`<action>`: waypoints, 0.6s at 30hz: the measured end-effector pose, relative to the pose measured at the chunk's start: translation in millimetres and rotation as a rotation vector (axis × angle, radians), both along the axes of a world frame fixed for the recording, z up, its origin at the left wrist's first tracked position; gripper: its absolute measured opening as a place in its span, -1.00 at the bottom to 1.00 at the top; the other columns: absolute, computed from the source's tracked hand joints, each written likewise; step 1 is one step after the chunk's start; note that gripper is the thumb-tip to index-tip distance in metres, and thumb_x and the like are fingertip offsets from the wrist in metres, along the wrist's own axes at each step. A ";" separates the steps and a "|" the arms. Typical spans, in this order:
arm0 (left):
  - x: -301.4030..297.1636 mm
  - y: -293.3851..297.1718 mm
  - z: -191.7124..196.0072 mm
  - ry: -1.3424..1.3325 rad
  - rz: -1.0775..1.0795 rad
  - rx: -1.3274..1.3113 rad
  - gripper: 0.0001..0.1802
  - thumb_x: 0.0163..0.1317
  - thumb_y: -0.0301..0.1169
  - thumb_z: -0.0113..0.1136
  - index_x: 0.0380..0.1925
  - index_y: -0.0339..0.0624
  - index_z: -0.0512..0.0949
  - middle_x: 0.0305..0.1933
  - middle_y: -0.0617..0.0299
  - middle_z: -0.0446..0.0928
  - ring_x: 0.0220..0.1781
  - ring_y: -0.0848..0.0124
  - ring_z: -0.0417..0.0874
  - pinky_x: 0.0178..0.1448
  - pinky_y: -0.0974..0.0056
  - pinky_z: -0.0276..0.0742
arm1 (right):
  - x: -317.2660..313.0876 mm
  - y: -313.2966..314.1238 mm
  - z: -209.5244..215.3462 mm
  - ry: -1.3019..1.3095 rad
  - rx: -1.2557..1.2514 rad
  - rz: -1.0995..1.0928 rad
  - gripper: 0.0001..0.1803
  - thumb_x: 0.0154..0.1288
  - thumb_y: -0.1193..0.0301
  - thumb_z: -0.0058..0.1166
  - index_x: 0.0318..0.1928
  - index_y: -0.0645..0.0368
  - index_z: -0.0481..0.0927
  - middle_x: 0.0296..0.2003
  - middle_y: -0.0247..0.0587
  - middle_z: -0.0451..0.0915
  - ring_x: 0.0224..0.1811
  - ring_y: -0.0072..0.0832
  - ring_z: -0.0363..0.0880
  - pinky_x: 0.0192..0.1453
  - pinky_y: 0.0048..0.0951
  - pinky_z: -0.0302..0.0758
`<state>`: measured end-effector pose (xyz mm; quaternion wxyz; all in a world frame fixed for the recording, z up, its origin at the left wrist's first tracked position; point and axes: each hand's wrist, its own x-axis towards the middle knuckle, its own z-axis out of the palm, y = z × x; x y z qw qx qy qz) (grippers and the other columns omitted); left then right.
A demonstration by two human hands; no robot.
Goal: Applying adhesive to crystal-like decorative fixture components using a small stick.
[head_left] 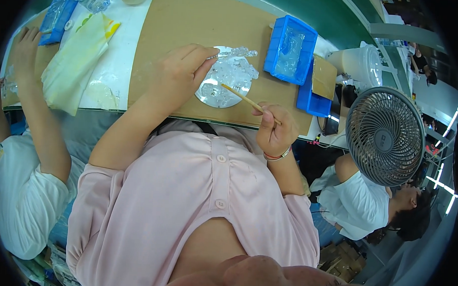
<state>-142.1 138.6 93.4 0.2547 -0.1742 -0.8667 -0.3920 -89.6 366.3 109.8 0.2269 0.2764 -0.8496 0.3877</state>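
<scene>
My left hand (pixel 183 69) is closed, its thumb and fingers pinching one end of a clear, bumpy strip-like piece (pixel 242 52). The strip reaches right over the far edge of a round, pale, shiny plate (pixel 209 97). Several small transparent pieces (pixel 232 71) lie heaped on that plate; their exact kind cannot be made out. In my right hand (pixel 279 129) is a thin wooden stick (pixel 245 98), gripped between thumb and fingers. Its tip points up and left over the plate, close to the clear pieces; whether it touches them cannot be told.
Brown cardboard (pixel 168 17) covers the work surface. Beyond the plate to the right stand a blue bin (pixel 272 53) with clear contents, a lidded tub (pixel 373 65) and a fan (pixel 385 137). A yellowish bag (pixel 71 67) lies left. Co-workers sit on both sides, one arm (pixel 41 109) reaching in at left.
</scene>
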 end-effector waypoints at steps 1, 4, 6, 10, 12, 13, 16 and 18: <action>-0.1 0.0 -1.2 -0.001 -0.002 -0.001 -0.88 0.11 -0.45 0.29 -0.31 -0.11 0.63 -0.38 0.24 0.60 -0.36 0.28 0.64 -0.30 0.24 0.53 | 0.3 0.5 -2.7 -0.005 -0.031 0.002 -0.85 0.43 0.46 -0.05 -0.26 0.31 0.44 -0.51 -0.07 0.62 -0.52 -0.35 0.67 -0.42 -0.49 0.55; 0.0 -0.5 0.2 -0.004 -0.006 -0.002 -0.88 0.11 -0.44 0.29 -0.31 -0.10 0.62 -0.38 0.25 0.60 -0.36 0.28 0.64 -0.30 0.24 0.53 | 2.5 4.8 -8.4 -0.049 -0.065 -0.022 -0.80 0.46 0.41 -0.09 -0.26 0.32 0.43 -0.51 -0.06 0.64 -0.47 -0.34 0.69 -0.38 -0.49 0.56; 0.2 -1.1 0.5 -0.005 -0.008 -0.005 -0.88 0.11 -0.44 0.29 -0.32 -0.10 0.62 -0.38 0.25 0.60 -0.36 0.28 0.64 -0.30 0.24 0.53 | 3.4 10.9 -8.6 -0.085 -0.088 -0.038 -0.79 0.47 0.40 -0.10 -0.25 0.32 0.43 -0.49 -0.05 0.65 -0.45 -0.34 0.69 -0.36 -0.49 0.56; 0.6 -1.7 1.7 -0.023 -0.007 -0.016 -0.87 0.10 -0.44 0.29 -0.30 -0.09 0.62 -0.38 0.26 0.60 -0.36 0.28 0.64 -0.30 0.24 0.54 | 0.1 10.2 -1.4 -0.095 0.005 -0.017 -0.79 0.47 0.38 -0.10 -0.22 0.30 0.44 -0.42 0.01 0.68 -0.42 -0.33 0.70 -0.32 -0.50 0.56; 0.8 -2.6 2.6 -0.028 -0.006 -0.026 -0.86 0.10 -0.44 0.30 -0.30 -0.09 0.62 -0.38 0.26 0.60 -0.36 0.28 0.64 -0.30 0.24 0.54 | -3.4 11.5 4.4 -0.089 0.024 0.061 -0.81 0.47 0.39 -0.10 -0.21 0.29 0.44 -0.38 0.03 0.68 -0.41 -0.32 0.70 -0.33 -0.49 0.56; 1.1 -3.5 2.4 -0.027 -0.006 -0.027 -0.86 0.10 -0.44 0.29 -0.30 -0.09 0.62 -0.38 0.26 0.60 -0.36 0.27 0.63 -0.30 0.24 0.54 | -4.8 13.3 6.6 -0.084 0.042 0.135 -0.82 0.46 0.39 -0.09 -0.21 0.27 0.44 -0.35 0.04 0.68 -0.40 -0.30 0.70 -0.33 -0.47 0.56; 1.8 -4.8 3.2 -0.030 -0.004 -0.022 -0.87 0.11 -0.44 0.28 -0.29 -0.11 0.62 -0.39 0.25 0.59 -0.37 0.26 0.63 -0.31 0.23 0.54 | -4.6 25.5 8.8 -0.097 0.148 0.193 -0.85 0.45 0.41 -0.08 -0.20 0.26 0.45 -0.30 0.07 0.68 -0.38 -0.28 0.70 -0.35 -0.46 0.55; 1.8 -4.9 3.0 -0.035 -0.002 -0.016 -0.87 0.12 -0.44 0.27 -0.29 -0.12 0.62 -0.40 0.24 0.58 -0.37 0.25 0.62 -0.30 0.23 0.54 | -7.0 29.8 11.7 -0.090 0.173 0.235 -0.86 0.45 0.42 -0.08 -0.19 0.25 0.45 -0.29 0.08 0.68 -0.37 -0.28 0.70 -0.34 -0.45 0.55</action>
